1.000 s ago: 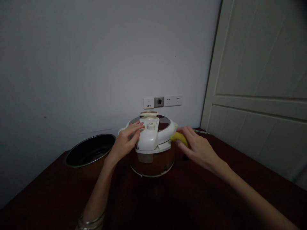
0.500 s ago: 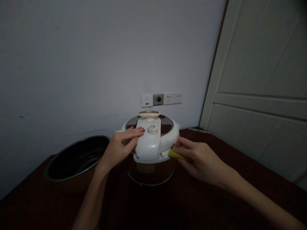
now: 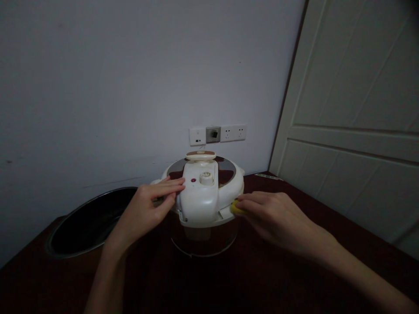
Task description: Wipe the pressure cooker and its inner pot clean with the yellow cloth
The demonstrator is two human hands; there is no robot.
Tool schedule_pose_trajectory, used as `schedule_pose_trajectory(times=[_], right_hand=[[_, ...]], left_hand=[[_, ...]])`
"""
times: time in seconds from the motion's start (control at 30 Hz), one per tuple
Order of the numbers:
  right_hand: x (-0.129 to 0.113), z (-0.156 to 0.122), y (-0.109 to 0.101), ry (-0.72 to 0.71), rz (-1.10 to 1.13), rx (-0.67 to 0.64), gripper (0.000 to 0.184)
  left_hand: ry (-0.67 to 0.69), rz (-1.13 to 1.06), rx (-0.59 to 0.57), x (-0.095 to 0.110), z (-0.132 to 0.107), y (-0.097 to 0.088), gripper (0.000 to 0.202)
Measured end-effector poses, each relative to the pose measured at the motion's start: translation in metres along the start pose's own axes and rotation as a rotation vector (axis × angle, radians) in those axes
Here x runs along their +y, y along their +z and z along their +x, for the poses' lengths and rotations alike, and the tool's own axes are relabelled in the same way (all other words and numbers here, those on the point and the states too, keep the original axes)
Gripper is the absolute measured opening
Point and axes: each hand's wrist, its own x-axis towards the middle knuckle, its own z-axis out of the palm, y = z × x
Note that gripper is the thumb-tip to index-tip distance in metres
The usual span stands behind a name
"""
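Note:
A brown electric pressure cooker (image 3: 204, 237) with a cream lid (image 3: 203, 192) stands on the dark wooden table (image 3: 248, 274). My left hand (image 3: 147, 209) rests on the left side of the lid, fingers stretched flat toward the handle. My right hand (image 3: 278, 218) is closed on a small yellow sponge (image 3: 236, 207) and presses it against the lid's right rim. A red dot and a round valve show on the lid's handle.
A dark metal inner pot (image 3: 88, 224) sits at the left on the table. A row of wall sockets (image 3: 218, 134) is behind the cooker. A white panelled door (image 3: 353, 131) stands at the right.
My right hand has slid the sponge down from the lid's right edge toward its front right rim. My left hand slipped a little to the left on the lid. The view has drawn closer.

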Motion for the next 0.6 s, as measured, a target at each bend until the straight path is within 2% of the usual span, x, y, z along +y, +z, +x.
schedule_pose_trajectory(times=[0.1, 0.2, 0.3, 0.4, 0.47, 0.6], right_hand=[[-0.009, -0.006, -0.012, -0.089, 0.052, -0.043, 0.022], [-0.01, -0.002, -0.016, -0.101, 0.018, 0.025, 0.022], [-0.008, 0.009, -0.005, -0.128, -0.047, 0.118, 0.021], [-0.002, 0.013, 0.007, -0.195, -0.046, 0.086, 0.021], [0.005, 0.01, 0.006, -0.169, -0.058, 0.051, 0.022], [0.014, 0.004, -0.008, -0.109, -0.089, 0.021, 0.021]], left_hand=[[-0.009, 0.004, 0.016, 0.0, 0.0, 0.001, 0.027], [-0.023, 0.015, -0.005, 0.001, 0.001, 0.0, 0.027], [-0.04, 0.032, -0.027, 0.003, 0.001, -0.001, 0.027], [-0.055, 0.025, -0.019, 0.004, 0.001, -0.001, 0.027], [-0.061, 0.019, -0.008, 0.004, 0.001, 0.0, 0.027], [-0.056, 0.005, -0.002, 0.003, 0.001, 0.001, 0.026]])
